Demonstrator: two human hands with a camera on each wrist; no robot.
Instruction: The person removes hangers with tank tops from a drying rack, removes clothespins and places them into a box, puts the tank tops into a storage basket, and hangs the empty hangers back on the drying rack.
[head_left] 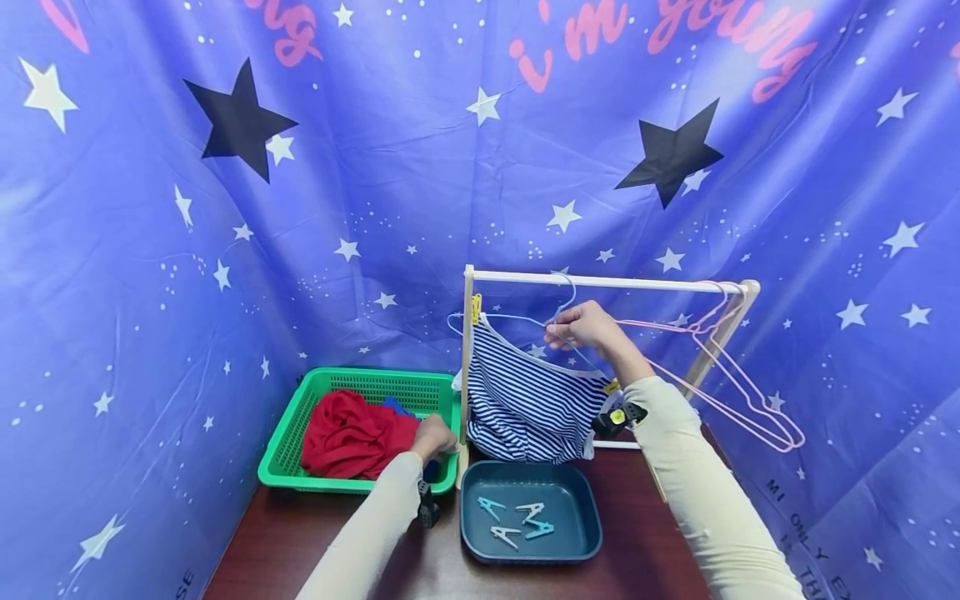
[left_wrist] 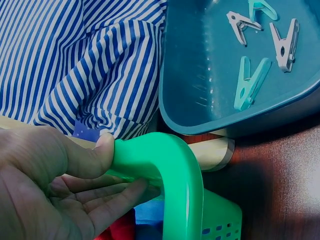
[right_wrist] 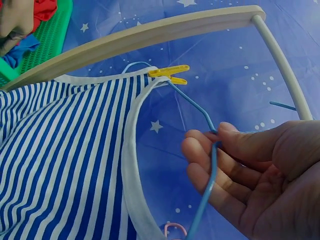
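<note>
My right hand [head_left: 581, 325] pinches a blue clothes hanger [right_wrist: 204, 200] below its hook, between thumb and fingers. The hook is up at the rack's top bar. From the hanger hangs a blue-and-white striped tank top [head_left: 525, 400], with a yellow clothespin [right_wrist: 169, 71] at one strap and another yellow clothespin [head_left: 612, 387] at the other side. At the lower left my left hand [head_left: 435, 437] holds the rim of a green basket [left_wrist: 185, 185], thumb on top and fingers under it. Red cloth [head_left: 352, 433] and some blue cloth [head_left: 396, 406] lie in that basket.
A wooden drying rack [head_left: 615, 283] stands at the back, its left post beside the basket. Pink hangers [head_left: 738, 367] hang at its right end. In front, a dark teal tray [head_left: 531, 553] holds several clothespins [head_left: 540, 529]. A starry blue curtain surrounds the brown table [head_left: 637, 542].
</note>
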